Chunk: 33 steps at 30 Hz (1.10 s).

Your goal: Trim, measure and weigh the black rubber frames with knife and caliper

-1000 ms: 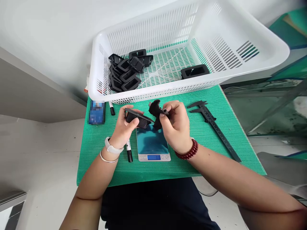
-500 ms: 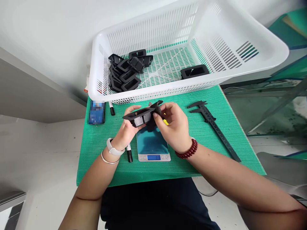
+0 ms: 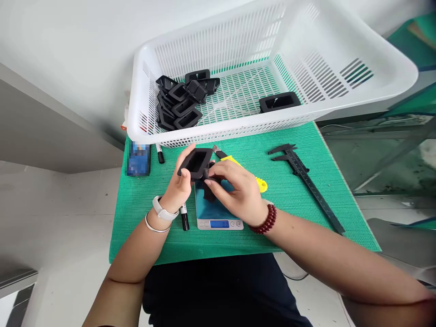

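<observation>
My left hand (image 3: 182, 181) grips a black plastic frame (image 3: 197, 162), a rectangular part with a deep recess, tilted so that its opening faces up. My right hand (image 3: 238, 193) is closed in a pinch at the frame's right end, on a small black piece (image 3: 206, 174). Whether that piece belongs to the frame or is separate, I cannot tell. Both hands are above a small digital scale (image 3: 220, 224), whose display seems to read 0.0. A yellow utility knife (image 3: 261, 184) lies behind my right hand, partly covered by it.
A white plastic basket (image 3: 218, 131) at the back holds several similar black frames (image 3: 184, 106), with one more frame (image 3: 279, 101) at its right. Black calipers (image 3: 311, 188) lie on the green mat (image 3: 146, 247). Two markers (image 3: 184, 218) and a blue-screened device (image 3: 139, 159) are at the left.
The frame has turned in my left hand, so its recess now shows more. My right hand has moved slightly left and down, and more of the yellow knife is visible.
</observation>
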{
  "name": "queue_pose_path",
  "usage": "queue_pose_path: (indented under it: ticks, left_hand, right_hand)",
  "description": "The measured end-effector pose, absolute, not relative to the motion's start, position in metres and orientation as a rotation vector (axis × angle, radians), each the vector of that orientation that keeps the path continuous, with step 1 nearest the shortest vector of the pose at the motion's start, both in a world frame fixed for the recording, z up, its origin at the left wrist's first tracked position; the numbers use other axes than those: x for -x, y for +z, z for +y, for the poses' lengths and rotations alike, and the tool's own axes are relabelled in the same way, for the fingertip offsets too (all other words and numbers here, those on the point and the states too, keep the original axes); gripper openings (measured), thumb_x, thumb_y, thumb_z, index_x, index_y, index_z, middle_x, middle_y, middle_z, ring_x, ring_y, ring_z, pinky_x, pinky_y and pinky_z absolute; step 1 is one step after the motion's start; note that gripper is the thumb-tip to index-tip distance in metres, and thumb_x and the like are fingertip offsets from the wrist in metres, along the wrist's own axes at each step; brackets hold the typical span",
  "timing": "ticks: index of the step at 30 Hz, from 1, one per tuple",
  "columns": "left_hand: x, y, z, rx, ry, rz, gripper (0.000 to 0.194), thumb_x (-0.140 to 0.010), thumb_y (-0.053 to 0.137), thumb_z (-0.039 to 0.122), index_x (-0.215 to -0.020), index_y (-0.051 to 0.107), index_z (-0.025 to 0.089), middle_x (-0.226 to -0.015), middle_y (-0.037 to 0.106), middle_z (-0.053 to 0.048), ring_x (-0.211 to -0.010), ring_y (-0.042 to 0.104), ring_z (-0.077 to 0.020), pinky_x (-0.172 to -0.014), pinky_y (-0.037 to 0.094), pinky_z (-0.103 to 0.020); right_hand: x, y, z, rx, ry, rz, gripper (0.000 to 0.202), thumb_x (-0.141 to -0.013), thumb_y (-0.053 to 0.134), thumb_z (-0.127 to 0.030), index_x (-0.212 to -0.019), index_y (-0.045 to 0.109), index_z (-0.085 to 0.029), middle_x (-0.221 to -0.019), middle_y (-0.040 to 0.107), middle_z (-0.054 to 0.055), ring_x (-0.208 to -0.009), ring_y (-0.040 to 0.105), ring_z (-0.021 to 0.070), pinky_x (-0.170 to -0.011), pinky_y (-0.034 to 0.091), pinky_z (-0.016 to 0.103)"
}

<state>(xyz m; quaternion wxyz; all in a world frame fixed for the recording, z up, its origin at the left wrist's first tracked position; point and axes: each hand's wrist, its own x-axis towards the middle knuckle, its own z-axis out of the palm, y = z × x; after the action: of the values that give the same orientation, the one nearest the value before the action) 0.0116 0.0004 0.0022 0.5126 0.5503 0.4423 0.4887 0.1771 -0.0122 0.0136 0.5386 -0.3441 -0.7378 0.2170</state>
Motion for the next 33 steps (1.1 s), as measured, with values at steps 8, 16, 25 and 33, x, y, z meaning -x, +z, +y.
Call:
queue_pose_path:
  ticks: [8,16,25,33]
  left_hand:
    - [-0.0106,0.0000,-0.0006,-1.307,1.096,0.865,0.086,-0.077,0.045,0.081,-0.145,0.044,0.029,-0.148,0.051,-0.011,-0.140,0.046,-0.0316,-0.116,0.039,-0.047]
    - [-0.0072,-0.0056,0.0019,-1.412,1.104,0.919,0.092,-0.072,0.048,0.082,-0.145,0.046,0.025,-0.152,0.047,-0.013,-0.145,0.039,-0.0337,-0.122,0.030,-0.048]
    - [-0.0112,0.0003,-0.0015,-1.300,1.159,0.922,0.090,-0.072,0.042,0.084,-0.138,0.054,0.025,-0.147,0.054,-0.013,-0.141,0.045,-0.0335,-0.118,0.036,-0.049]
    - [-0.0122,-0.0018,0.0019,-1.171,1.109,0.827,0.079,-0.074,0.052,0.080,-0.132,0.060,0.027,-0.137,0.062,-0.011,-0.129,0.057,-0.0332,-0.101,0.053,-0.045]
  right_hand:
    - [-0.1791,0.0111,-0.0077,0.976,0.418,-1.643,0.015,-0.088,0.058,-0.009,-0.094,0.063,-0.022,-0.089,0.069,0.005,-0.083,0.067,0.0183,-0.073,0.057,0.035]
    - [-0.1811,0.0105,-0.0037,1.022,0.457,-1.626,0.011,-0.089,0.061,-0.016,-0.097,0.064,-0.022,-0.089,0.069,0.005,-0.080,0.065,0.0177,-0.069,0.057,0.034]
    - [-0.1813,0.0126,-0.0088,0.690,0.412,-1.790,0.021,-0.087,0.061,-0.010,-0.104,0.063,-0.023,-0.092,0.064,0.004,-0.085,0.066,0.0171,-0.073,0.059,0.034]
    - [-0.1805,0.0121,-0.0098,0.847,0.307,-1.728,0.024,-0.087,0.059,-0.008,-0.104,0.064,-0.024,-0.093,0.066,0.005,-0.084,0.066,0.0174,-0.075,0.059,0.035]
